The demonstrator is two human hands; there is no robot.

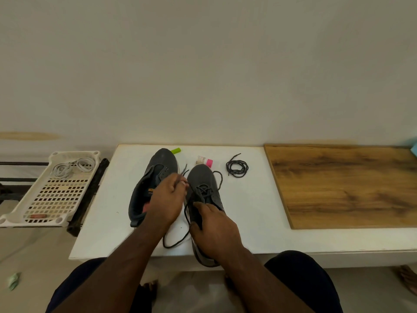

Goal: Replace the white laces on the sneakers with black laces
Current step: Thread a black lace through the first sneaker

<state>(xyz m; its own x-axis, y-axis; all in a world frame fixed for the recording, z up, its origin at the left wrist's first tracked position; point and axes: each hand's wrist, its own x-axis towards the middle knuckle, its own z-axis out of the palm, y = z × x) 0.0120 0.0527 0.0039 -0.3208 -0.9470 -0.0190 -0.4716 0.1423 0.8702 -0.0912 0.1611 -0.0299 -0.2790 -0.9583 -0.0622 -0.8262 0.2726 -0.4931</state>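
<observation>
Two dark grey mesh sneakers sit side by side on a white counter point(248, 211) w/ a plain off-white wall behind. Left sneaker point(151, 177) has no lace; right sneaker point(206, 190) is partly laced in black. Left hand point(165, 199) fingers pinch the black lace end point(184, 171) above the shoes. Right hand point(214, 229) clamps down on the right sneaker's rear. Spare coiled black lace point(237, 168) lies near a wood-grain board point(345, 186). White laces point(73, 168) rest in a white perforated plastic tray point(52, 197) at left.
</observation>
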